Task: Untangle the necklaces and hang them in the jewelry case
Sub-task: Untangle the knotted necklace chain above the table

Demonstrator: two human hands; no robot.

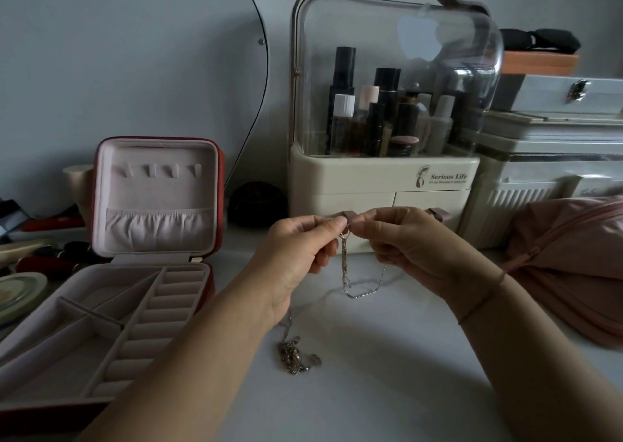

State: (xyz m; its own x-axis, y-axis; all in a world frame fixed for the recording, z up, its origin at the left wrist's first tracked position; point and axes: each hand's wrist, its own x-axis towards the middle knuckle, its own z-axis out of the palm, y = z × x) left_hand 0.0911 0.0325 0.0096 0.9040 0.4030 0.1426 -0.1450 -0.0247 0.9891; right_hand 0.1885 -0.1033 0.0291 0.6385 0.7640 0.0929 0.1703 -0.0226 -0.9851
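Chain (346,266) hangs upright to the right of the jewelry case (219,185), its top pinched by both left hand (300,249) and right hand (404,242); the case's lid hooks (158,170) sit nearer the left hand.

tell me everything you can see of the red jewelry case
The jewelry case is square, red outside and lined in pale pink fabric that looks like velvet. It lies open on the table, at the left, with its lid upright. The lid has four small hooks, all bare, above a gathered pocket. The base holds ring rolls and divided compartments, which look empty.
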